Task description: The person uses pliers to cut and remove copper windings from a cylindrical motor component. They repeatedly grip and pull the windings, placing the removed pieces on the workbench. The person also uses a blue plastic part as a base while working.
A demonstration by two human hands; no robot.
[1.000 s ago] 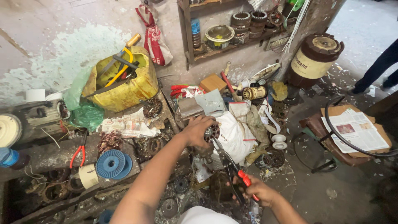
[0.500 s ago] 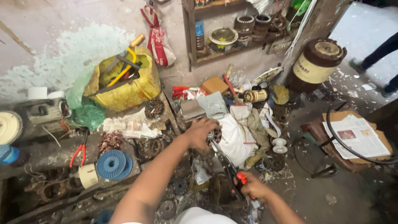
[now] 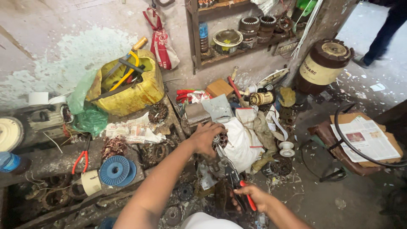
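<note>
Two hands work low over the bench clutter: left hand (image 3: 206,136) clamps a small winding (image 3: 221,140), right hand (image 3: 253,197) squeezes red-handled cutters (image 3: 232,174), whose blades could slip toward the left fingers.

Small motor repair workshop, floor-level work area. Evidence: yellow can (image 3: 127,91) cut open and stuffed with hand tools, wooden shelf (image 3: 237,51) stacked with wound stator rings (image 3: 249,23) and metal parts, blue wire spool (image 3: 114,170), red-handled pliers (image 3: 80,159) on a grimy bench (image 3: 46,159), copper winding scraps (image 3: 113,146), gears and rusted rotor parts all over the floor. Old motor housing (image 3: 42,118) at left, rags and newspaper (image 3: 368,139) scattered around, peeling plaster wall (image 3: 63,38), bare concrete floor (image 3: 322,199) littered with wire offcuts.
</note>
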